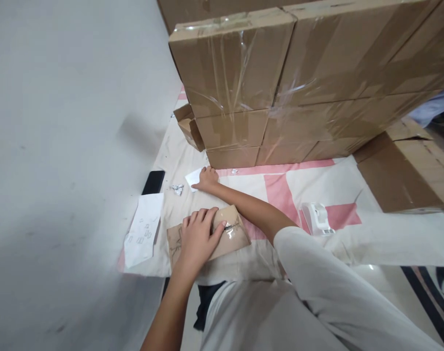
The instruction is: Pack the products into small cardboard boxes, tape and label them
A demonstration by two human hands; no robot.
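Note:
My left hand [198, 235] lies flat, fingers spread, on a small brown paper-wrapped parcel [232, 236] resting on the cloth-covered floor in front of me. Clear tape shines on the parcel's top near my thumb. My right hand [207, 179] reaches forward across the parcel to a small white slip of paper [192, 176] lying at the foot of the carton stack; its fingers are curled down on the slip's edge.
A tall stack of taped cardboard cartons [280, 73] fills the back. A white tape dispenser [317, 218] sits to the right, a white printed sheet [144, 226] and a black phone [154, 182] to the left, beside a grey wall [61, 146]. Another carton [408, 170] stands far right.

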